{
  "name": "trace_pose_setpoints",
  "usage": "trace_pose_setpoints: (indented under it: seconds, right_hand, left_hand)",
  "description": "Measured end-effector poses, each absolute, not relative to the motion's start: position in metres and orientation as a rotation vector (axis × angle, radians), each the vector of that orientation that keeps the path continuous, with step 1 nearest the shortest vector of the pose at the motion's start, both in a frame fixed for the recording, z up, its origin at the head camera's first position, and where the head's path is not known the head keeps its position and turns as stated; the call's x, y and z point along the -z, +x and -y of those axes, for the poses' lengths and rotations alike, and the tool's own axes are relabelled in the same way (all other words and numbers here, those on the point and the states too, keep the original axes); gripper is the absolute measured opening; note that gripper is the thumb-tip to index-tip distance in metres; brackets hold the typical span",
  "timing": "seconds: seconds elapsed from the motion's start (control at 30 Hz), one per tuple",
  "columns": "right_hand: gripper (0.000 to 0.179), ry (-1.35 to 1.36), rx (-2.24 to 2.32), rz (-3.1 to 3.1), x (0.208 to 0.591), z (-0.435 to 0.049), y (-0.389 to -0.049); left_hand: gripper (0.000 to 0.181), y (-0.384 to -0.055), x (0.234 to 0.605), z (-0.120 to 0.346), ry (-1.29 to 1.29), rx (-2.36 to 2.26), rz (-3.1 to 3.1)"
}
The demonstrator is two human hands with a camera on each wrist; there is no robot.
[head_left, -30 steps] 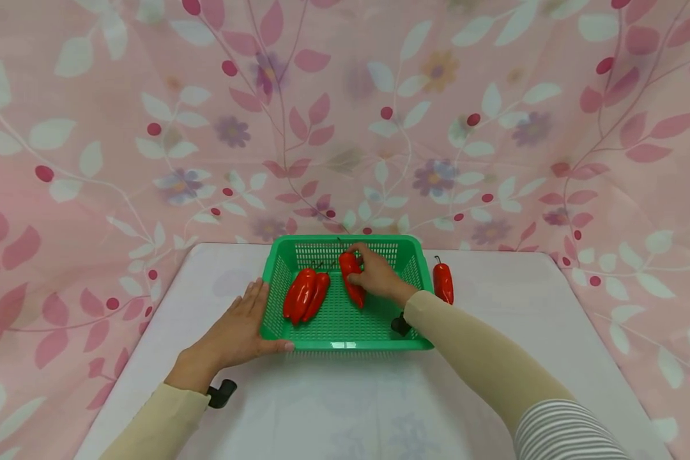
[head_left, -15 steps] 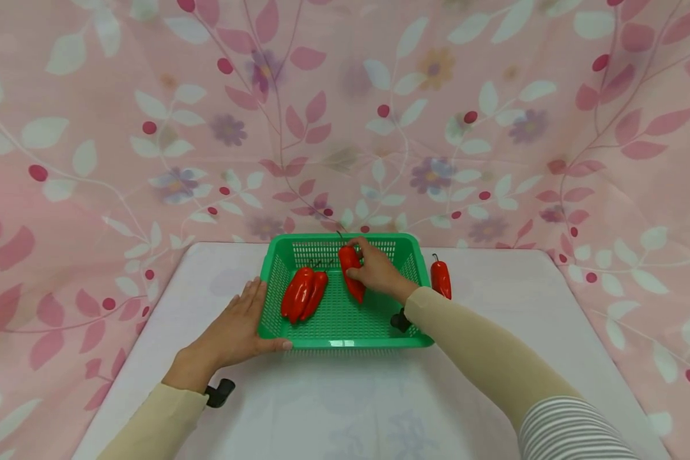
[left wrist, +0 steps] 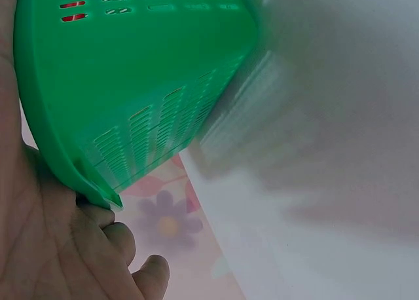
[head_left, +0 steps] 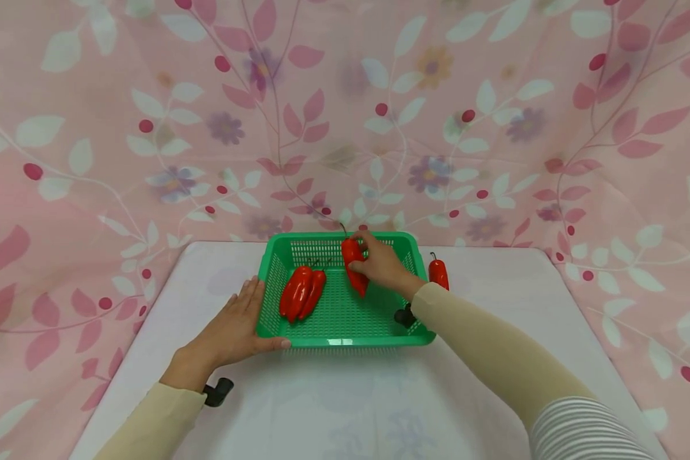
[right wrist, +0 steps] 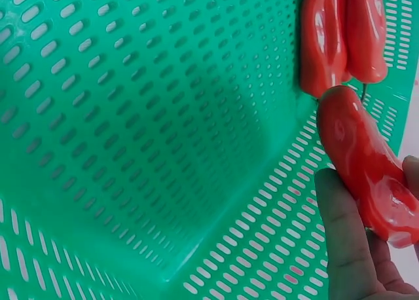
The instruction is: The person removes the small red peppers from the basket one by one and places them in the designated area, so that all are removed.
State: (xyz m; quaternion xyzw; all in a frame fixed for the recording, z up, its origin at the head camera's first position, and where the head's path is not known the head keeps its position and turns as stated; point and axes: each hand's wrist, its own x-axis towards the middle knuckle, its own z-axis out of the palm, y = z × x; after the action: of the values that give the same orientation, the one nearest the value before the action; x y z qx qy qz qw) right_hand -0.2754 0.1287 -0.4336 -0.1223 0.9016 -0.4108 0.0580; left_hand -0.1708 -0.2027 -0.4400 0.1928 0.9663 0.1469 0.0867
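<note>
A green plastic basket (head_left: pixel 345 342) with slotted walls stands on the table. Inside it, toward the left, several glossy red peppers (head_left: pixel 300 295) lie side by side. My right hand (head_left: pixel 381 260) pinches another red pepper (head_left: pixel 353 262) between thumb and fingers, above the basket's floor, its stem pointing up and away. The same held pepper (right wrist: pixel 366 162) appears large in the right wrist view. My left hand (head_left: pixel 232 329) rests along the basket's left rim with fingers straight and the thumb at the front corner; in the left wrist view the palm (left wrist: pixel 46 241) lies against the rim.
One more red pepper (head_left: pixel 438 273) lies on the table just right of the basket, partly hidden by the right forearm. The white-covered table (head_left: pixel 345 402) meets a pink floral cloth (head_left: pixel 345 128) behind the basket.
The right hand has lifted the pepper slightly up and to the right, off its earlier place in the basket. The left hand stays at the rim.
</note>
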Motion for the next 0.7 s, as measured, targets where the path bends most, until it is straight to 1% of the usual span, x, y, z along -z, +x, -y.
trace_pose_setpoints:
  seconds: [0.27, 0.53, 0.7]
  right_hand:
    - [0.058, -0.398, 1.234, -2.768, 0.426, -0.135, -0.274]
    - [0.065, -0.377, 1.272, -2.757, 0.416, -0.143, -0.268]
    - [0.061, -0.342, 1.321, -2.745, 0.406, -0.152, -0.264]
  left_hand:
    - [0.141, -0.171, 0.44, 0.203, 0.572, -0.442, -2.874]
    - [0.141, -0.171, 0.44, 0.203, 0.573, -0.445, -2.876]
    - [0.141, -0.17, 0.439, 0.202, 0.572, -0.451, -2.875]
